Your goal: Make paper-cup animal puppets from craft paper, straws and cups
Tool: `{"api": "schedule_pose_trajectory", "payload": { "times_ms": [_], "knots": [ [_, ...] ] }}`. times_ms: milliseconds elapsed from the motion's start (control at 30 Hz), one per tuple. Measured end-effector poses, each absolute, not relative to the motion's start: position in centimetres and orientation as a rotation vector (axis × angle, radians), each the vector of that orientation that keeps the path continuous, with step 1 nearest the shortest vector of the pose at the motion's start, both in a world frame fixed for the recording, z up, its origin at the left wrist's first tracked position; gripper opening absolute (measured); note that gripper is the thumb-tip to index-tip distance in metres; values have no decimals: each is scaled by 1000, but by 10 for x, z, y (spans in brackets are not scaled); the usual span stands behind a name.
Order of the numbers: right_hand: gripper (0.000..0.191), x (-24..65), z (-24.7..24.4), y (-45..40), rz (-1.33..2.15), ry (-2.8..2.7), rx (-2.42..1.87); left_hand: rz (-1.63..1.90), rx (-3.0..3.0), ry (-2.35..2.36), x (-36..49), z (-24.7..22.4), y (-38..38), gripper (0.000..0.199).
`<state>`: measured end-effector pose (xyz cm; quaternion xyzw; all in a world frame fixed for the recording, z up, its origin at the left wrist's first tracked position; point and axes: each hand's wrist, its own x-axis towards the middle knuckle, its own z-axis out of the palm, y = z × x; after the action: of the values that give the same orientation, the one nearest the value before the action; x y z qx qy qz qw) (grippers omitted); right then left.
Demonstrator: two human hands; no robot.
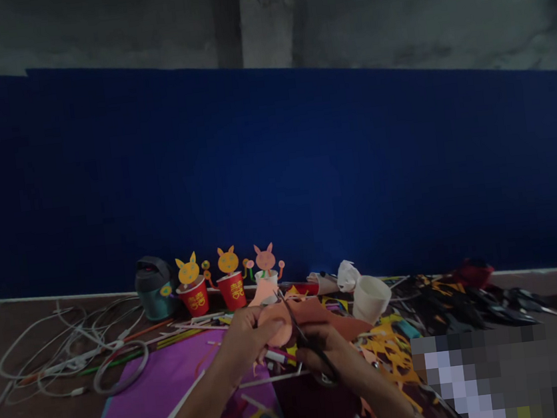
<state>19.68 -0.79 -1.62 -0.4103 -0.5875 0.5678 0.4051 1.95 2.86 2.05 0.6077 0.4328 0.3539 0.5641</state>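
Observation:
My left hand (246, 330) pinches a piece of orange paper (277, 323) with a rounded, partly cut outline. In my right hand (324, 348) are black-handled scissors (302, 330), their blades pointing up and lying at the paper's right side. A larger darker orange part of the paper (334, 317) spreads out to the right, beyond the blades. Below the hands lie a marker (276, 356) and a sheet of purple paper (143, 392). Exactly how far the blades are apart is hard to make out in the dim light.
Behind my hands stand two red paper cups (231, 291) and a white one, each topped with a paper cat figure (227, 260). A teal container (155, 297) and white cables (72, 340) are at left. A white cup (370, 298), yellow paper scraps (390, 350) and more scissors (515, 306) lie right.

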Motion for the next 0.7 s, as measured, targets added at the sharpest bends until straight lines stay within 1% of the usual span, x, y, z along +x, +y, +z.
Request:
{"api": "schedule_pose_trajectory", "payload": {
  "times_ms": [267, 400, 700],
  "knots": [
    [29, 192, -8, -10, 1470, -1424, -1094, 870, 1419, 993, 21, 21, 26, 29],
    [28, 192, -7, -11, 1488, -1415, -1077, 862, 1411, 1010, 21, 22, 26, 26],
    [32, 191, -3, -13, 1523, -1392, -1082, 808, 1458, 1040, 16, 22, 30, 22]
  ]
}}
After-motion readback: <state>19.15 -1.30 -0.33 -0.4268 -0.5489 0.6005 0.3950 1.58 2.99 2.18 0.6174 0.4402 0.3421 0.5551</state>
